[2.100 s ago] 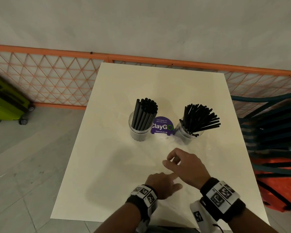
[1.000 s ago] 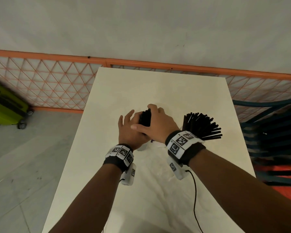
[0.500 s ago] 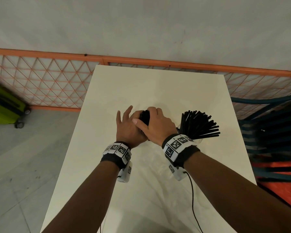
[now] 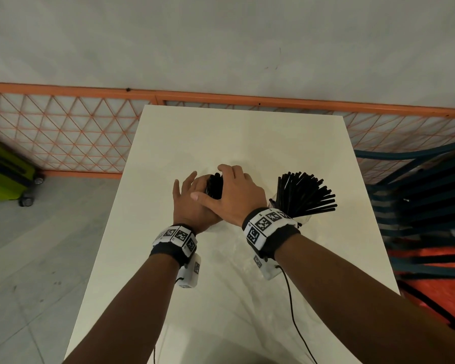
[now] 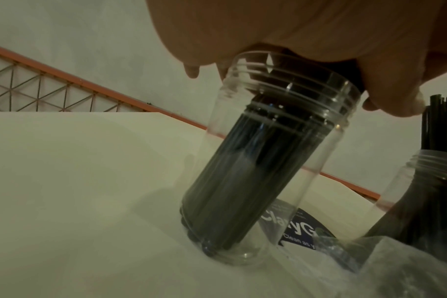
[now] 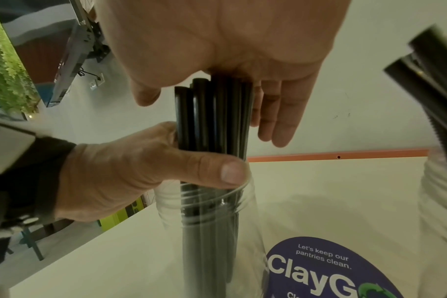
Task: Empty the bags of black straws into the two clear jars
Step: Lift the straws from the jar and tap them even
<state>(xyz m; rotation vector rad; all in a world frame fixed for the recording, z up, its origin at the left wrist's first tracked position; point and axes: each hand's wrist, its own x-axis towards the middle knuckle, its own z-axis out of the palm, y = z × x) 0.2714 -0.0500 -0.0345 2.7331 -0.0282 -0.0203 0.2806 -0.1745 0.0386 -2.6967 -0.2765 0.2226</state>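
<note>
Two clear jars stand mid-table. The left jar [image 5: 255,181] holds a tight bundle of black straws [image 6: 212,121]. My left hand [image 4: 192,200] grips this bundle just above the rim, with the thumb [image 6: 207,169] pressed across its front. My right hand [image 4: 237,193] lies flat on the straw tops, palm down, and its fingers [image 6: 281,121] hang straight behind them. The right jar [image 4: 300,219] holds black straws [image 4: 305,195] fanned out to the right, and neither hand touches it. A crumpled clear bag [image 5: 396,272] lies in front of the jars.
A round purple ClayGo sticker [image 6: 319,268] is on the white table [image 4: 221,132] between the jars. An orange mesh fence [image 4: 63,132] runs behind. A green suitcase [image 4: 3,177] stands on the floor at left, and a teal chair [image 4: 418,193] over an orange bag [image 4: 431,271] at right.
Both hands left the table's near side and closed in on the left jar's straws. Over the last half second they have stayed there almost unmoved.
</note>
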